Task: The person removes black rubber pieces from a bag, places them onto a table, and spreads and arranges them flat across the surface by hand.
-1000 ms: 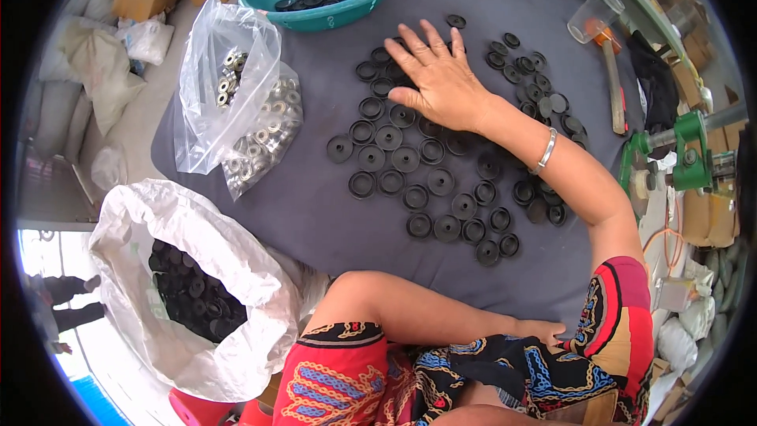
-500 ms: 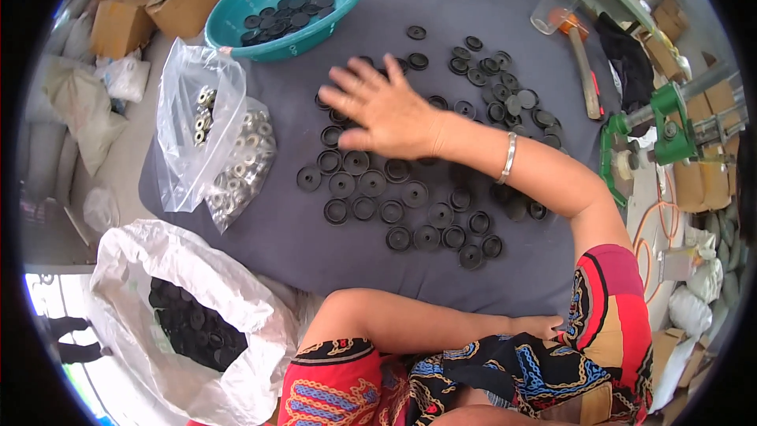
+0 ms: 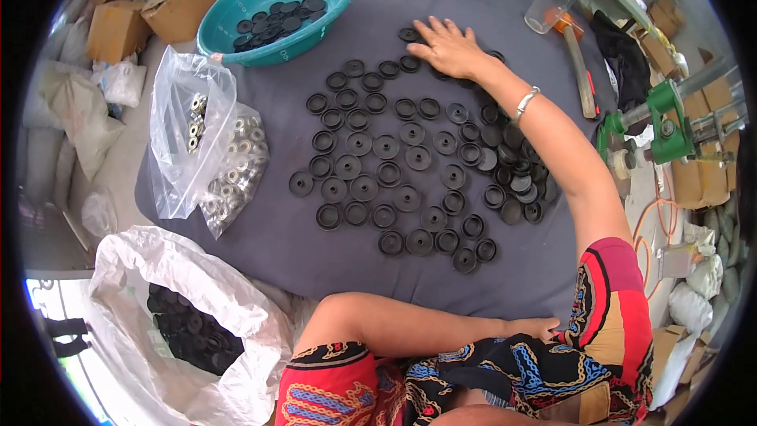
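My right hand (image 3: pixel 448 47) reaches across to the far part of the grey cloth-covered surface (image 3: pixel 300 260), palm down with fingers spread. Its fingertips are beside or on a black disc (image 3: pixel 408 34); contact is hard to tell. Nearer to me, many round black plastic discs (image 3: pixel 418 157) lie spread out, most with raised rims and some with a small hub in the middle. More discs (image 3: pixel 520 184) are heaped under and beside my right forearm. My left arm is folded across in front of me. My left hand (image 3: pixel 539 328) rests by the patterned clothing, its fingers partly hidden.
At the far left stands a teal basin (image 3: pixel 209 28) with black discs inside. A clear bag of metal rings (image 3: pixel 236 162) lies below it. A white sack (image 3: pixel 118 292) holds more black pieces. At right are a hammer (image 3: pixel 579 67), a clear cup (image 3: pixel 552 4) and a green metal device (image 3: pixel 666 122).
My right hand has moved from over the left part of the discs to the far right, uncovering the discs beneath. My left hand stays put. The view has shifted slightly.
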Tool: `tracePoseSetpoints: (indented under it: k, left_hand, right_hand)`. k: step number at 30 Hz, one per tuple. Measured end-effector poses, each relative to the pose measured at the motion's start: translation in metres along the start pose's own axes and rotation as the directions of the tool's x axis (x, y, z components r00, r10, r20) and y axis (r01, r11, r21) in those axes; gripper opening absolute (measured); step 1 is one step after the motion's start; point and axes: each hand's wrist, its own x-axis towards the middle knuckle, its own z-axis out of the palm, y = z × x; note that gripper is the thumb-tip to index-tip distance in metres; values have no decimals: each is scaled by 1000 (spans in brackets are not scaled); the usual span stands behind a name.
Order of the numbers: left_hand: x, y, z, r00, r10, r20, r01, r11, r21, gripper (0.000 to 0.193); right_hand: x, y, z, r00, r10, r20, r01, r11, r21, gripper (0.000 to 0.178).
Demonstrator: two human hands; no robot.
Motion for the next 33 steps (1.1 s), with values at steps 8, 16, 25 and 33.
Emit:
tracePoseSetpoints:
  k: [8, 16, 25, 33]
  left_hand:
    - [7, 10, 6, 989, 124, -79, -134, 981, -143, 33]
    - [-9, 33, -15, 988, -125, 96, 125, 992, 4, 26]
    - [-22, 66, -24, 941, -275, 199, 330, 879, -344, 73]
    - [5, -45, 9, 972, 221, -81, -227, 970, -81, 20]
  right_hand:
    - [13, 28, -19, 968, -94, -231, 142, 969, 203, 69]
    - [-65, -1, -6, 954, -290, 79, 292, 956, -17, 71]
    - [-69, -8, -1, 925, -379, 16, 380, 923, -57, 81]
    - [-17, -34, -10, 961, -266, -75, 268, 963, 20, 77]
